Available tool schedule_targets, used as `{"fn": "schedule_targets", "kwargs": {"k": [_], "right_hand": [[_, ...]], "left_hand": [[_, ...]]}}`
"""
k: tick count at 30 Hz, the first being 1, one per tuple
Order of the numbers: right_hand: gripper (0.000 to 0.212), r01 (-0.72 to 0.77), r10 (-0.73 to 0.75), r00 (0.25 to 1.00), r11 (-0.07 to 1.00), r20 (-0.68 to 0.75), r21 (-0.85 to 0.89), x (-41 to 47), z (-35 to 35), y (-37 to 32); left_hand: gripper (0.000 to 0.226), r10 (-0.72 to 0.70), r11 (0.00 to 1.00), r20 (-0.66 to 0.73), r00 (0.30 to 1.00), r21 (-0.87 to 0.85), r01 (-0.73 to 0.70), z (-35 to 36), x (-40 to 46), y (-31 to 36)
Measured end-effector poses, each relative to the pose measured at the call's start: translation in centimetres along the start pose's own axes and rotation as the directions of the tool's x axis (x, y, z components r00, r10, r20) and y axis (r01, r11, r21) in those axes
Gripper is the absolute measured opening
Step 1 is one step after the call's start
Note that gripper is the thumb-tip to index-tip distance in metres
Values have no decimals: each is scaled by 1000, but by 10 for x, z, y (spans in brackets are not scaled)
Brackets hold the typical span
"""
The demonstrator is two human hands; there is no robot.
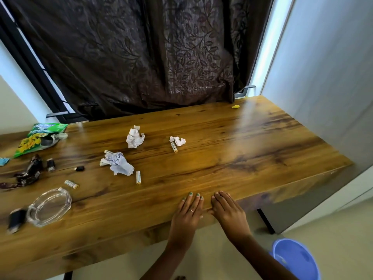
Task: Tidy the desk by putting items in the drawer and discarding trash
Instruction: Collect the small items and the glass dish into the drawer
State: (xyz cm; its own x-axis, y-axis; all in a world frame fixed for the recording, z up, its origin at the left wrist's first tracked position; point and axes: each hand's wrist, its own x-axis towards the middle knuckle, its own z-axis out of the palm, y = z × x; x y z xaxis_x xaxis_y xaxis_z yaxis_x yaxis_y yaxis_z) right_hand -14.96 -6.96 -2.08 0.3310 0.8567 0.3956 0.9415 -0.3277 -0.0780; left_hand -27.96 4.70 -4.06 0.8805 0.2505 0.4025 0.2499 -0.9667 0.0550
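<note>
Neither grip holds anything: the left hand [187,212] and the right hand [228,211] lie flat, fingers spread open, side by side on the near edge of the worktop [252,142]. Taking the glass ashtray [49,207] at the near left as the landmark, a battery [71,184] lies just beyond it, a dark wrapper [28,172] sits farther back to its left, and a green snack bag [39,138] lies well behind that at the rear left. To the ashtray's right and farther back, a crumpled tissue [118,163] touches one battery end, with another battery [138,177] just beside it; two more paper wads [134,138] [178,140] and a fourth battery [174,147] lie beyond, toward the middle. A blue bin [296,257] stands on the floor, far to the ashtray's right and below the worktop. No drawer shows. By my reading the tidying has not begun, or the hands are feeling for a drawer front under the edge. Next likely comes either pulling that drawer out or reaching left for a paper wad, which should crush easily in a light pinch.
</note>
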Motion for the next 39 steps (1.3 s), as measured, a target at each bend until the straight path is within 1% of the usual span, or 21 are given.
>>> {"fn": "schedule_targets", "kwargs": {"k": [2,4,5,7,8,10,11,12,14,15,17,19,21,23,25,27,30,32,34,37,39], "right_hand": [[40,-43,43,999,999,23,-1,0,-4,-5],[41,-84,85,996,996,41,-19,-3,-5,-11],[41,-103,105,993,994,58,-33,-5,-6,-15],[38,-139,143,988,989,63,-56,-7,-10,-25],[40,-168,172,981,985,85,-49,-8,-12,-30],[56,-187,189,967,982,170,-23,-9,-18,-45],[59,-171,172,965,985,196,-22,-10,-19,-53],[56,-139,140,969,990,204,-20,-10,-18,-61],[43,-72,71,975,997,211,0,-8,-17,-82],[41,-51,44,970,998,239,21,-6,-18,-93],[47,-25,4,955,998,297,65,-2,-18,-117],[53,22,-66,941,991,332,134,3,-19,-141],[53,13,-99,932,971,349,240,11,-19,-158],[47,-55,-65,937,942,343,331,21,-18,-167],[45,-176,20,939,886,342,430,37,-17,-173],[45,-267,101,933,838,345,477,57,-11,-174],[47,-343,178,915,815,361,467,90,3,-176],[50,-418,260,893,782,367,462,115,15,-184],[55,-471,339,876,755,344,456,139,27,-192],[60,-542,462,839,756,287,368,168,48,-200],[54,-585,536,811,741,235,330,177,55,-202]], "left_hand": [[59,-19,999,24,1000,-40,20,-7,1,1],[66,-59,997,53,997,-52,62,-17,2,2],[65,-75,996,63,995,-43,78,-22,-1,2],[54,-118,992,57,991,-30,120,-29,-12,-1],[51,-161,986,65,985,-33,163,-33,-19,-4],[56,-251,965,118,961,-43,258,-45,-40,-11],[58,-285,956,131,949,-36,292,-51,-51,-16],[59,-315,947,129,940,-17,320,-57,-63,-21],[59,-375,926,113,920,15,376,-68,-86,-32],[59,-414,910,104,904,28,414,-74,-97,-37],[58,-491,871,94,866,70,486,-88,-119,-49],[57,-539,842,99,837,102,530,-99,-134,-60],[55,-577,816,99,811,130,564,-108,-144,-71],[54,-601,798,98,793,131,589,-113,-149,-81],[53,-600,799,98,794,114,590,-112,-151,-94],[53,-583,813,124,803,79,577,-110,-149,-109],[55,-520,851,200,831,34,524,-107,-139,-134],[59,-478,870,256,840,10,493,-107,-131,-156],[58,-435,894,245,866,9,447,-104,-124,-178],[57,-355,932,243,903,12,363,-99,-114,-204],[59,-326,944,247,912,30,330,-99,-108,-212]]}}
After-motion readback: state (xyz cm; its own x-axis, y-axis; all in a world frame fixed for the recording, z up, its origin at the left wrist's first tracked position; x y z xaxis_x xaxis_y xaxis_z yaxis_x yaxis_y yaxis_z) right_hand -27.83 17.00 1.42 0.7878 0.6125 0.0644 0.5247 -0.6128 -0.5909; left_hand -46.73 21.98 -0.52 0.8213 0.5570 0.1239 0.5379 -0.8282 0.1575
